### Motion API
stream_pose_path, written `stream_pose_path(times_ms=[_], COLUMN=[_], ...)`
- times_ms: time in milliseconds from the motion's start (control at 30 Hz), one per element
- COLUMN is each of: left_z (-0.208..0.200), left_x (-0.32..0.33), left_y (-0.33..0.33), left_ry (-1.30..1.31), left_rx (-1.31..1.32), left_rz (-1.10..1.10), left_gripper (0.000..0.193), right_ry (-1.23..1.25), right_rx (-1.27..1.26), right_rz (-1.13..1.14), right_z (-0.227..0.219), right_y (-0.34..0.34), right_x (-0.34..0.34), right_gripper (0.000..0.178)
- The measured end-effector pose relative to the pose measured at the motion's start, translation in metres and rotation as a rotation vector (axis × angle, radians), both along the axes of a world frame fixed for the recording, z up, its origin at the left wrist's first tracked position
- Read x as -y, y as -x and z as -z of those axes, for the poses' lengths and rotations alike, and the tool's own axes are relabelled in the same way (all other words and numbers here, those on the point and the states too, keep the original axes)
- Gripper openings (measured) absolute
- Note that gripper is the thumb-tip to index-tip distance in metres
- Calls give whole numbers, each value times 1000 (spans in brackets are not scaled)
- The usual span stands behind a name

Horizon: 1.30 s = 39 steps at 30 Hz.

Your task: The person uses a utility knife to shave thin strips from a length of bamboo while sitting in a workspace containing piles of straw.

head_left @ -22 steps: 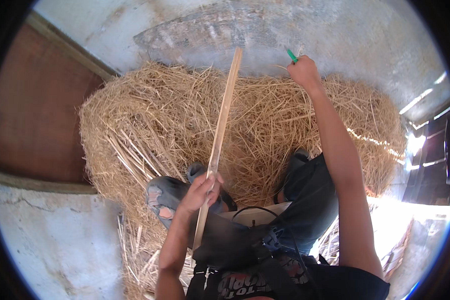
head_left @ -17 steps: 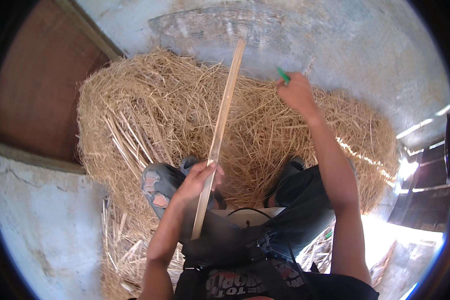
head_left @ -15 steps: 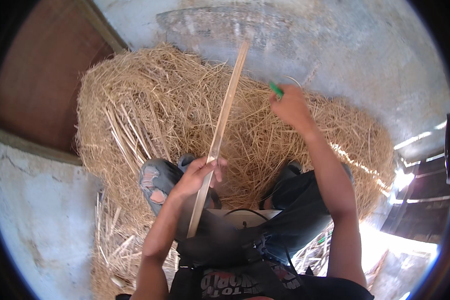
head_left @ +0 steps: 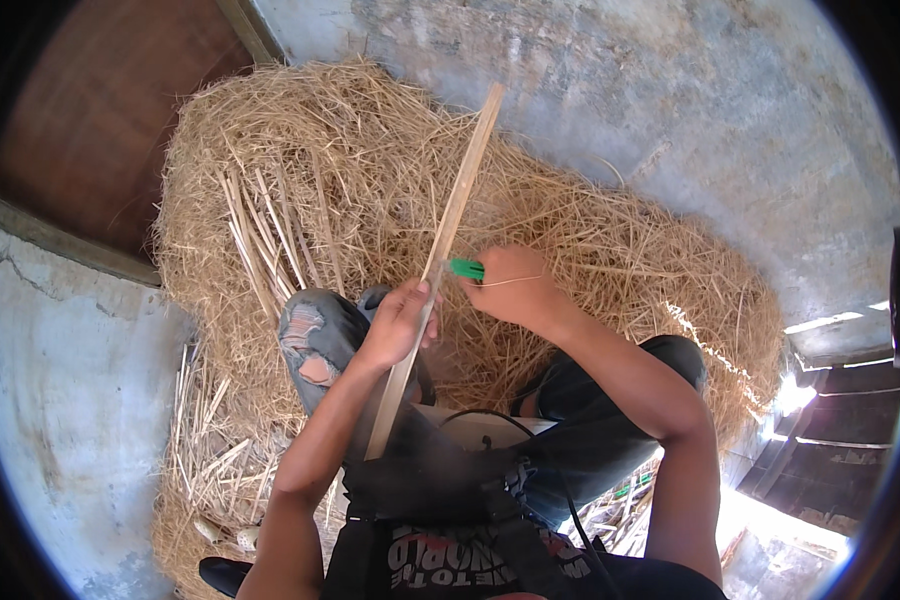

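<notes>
A long, pale bamboo strip [head_left: 457, 200] slants from my lap up over the straw. My left hand [head_left: 400, 322] is closed around its lower half, thumb on top. In the fist of my right hand [head_left: 515, 285] is a small knife with a green handle [head_left: 465, 268]. Its front end meets the right edge of the strip, just above my left fingers; the blade is too small to see well. A thin pale sliver lies across the back of my right hand.
A big heap of straw-like shavings [head_left: 330, 150] fills the space before my knees. Several thin split sticks [head_left: 260, 235] lie on its left part. A weathered wall [head_left: 650, 90] rises behind, a brown panel [head_left: 120, 110] at far left. Dark boards stand at right.
My right hand has swung down and left with the knife, from above the straw to the strip. The left hand keeps its hold on the strip, and the view has shifted slightly.
</notes>
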State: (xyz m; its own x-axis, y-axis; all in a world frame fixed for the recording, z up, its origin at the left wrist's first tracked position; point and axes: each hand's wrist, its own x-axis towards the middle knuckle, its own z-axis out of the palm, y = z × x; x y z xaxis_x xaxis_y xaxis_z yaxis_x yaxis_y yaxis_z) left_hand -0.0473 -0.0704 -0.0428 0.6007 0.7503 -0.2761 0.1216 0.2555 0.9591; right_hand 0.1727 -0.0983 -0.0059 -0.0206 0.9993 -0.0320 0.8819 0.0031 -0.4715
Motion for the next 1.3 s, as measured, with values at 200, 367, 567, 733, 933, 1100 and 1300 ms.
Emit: stream_pose_path(times_ms=[200,367,567,733,933,1100,1300], left_z=[-3,6,19,23,7,10,13], left_x=[8,9,4,6,15,22,23], left_y=[-11,-10,-7,-6,-15,-9,-8], left_ry=[-208,-477,-533,-560,-458,-552,-622], left_rx=[-231,-415,-541,-557,-487,-452,-392], left_rz=[-11,-9,-11,29,105,230,370], left_gripper=[40,37,32,32,32,32,38], right_ry=[167,131,154,122,97,137,-12], right_rx=[51,71,94,122,174,121,208], right_rz=[-38,-6,7,80,239,483,677], right_z=[18,38,50,52,47,38,67], right_y=[9,7,8,-9,-52,-116,-194], right_x=[0,-5,-18,-32,-43,-60,-60], right_gripper=[21,18,19,20,19,20,26])
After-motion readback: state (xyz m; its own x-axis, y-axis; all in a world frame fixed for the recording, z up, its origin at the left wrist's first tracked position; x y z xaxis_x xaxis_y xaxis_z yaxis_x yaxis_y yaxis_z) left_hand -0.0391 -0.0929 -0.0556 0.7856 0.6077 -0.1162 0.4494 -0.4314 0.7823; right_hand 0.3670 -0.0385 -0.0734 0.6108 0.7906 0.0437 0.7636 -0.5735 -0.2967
